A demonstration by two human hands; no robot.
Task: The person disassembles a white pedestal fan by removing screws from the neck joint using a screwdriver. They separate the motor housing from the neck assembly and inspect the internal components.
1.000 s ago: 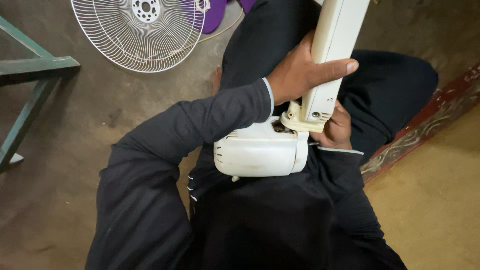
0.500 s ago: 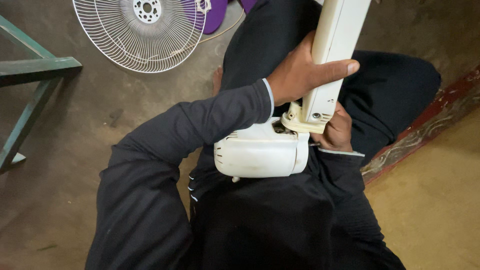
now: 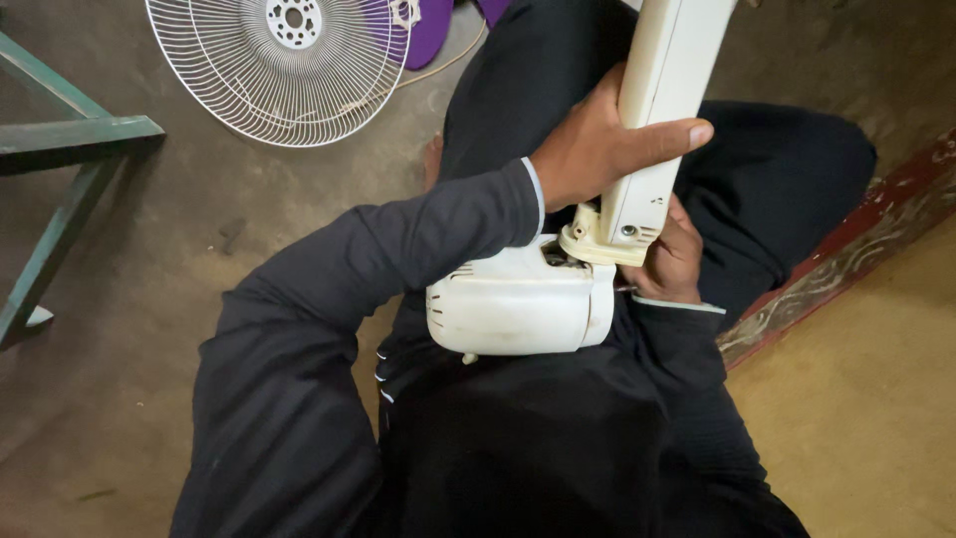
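Sitting on the bare floor (image 3: 179, 299), person in dark clothing, fan parts in lap. Far left: green metal frame (image 3: 70, 139). Next, white wire fan guard (image 3: 284, 65) lying flat on the floor, purple blade (image 3: 428, 30) just beyond it. Centre: white motor housing (image 3: 518, 304) resting against the lap. Left hand (image 3: 597, 149), fingers wrapped tight round the cream stand column (image 3: 662, 110) above the joint. Right hand (image 3: 672, 254) behind the joint, touching it; fingers hidden, grip cannot be told.
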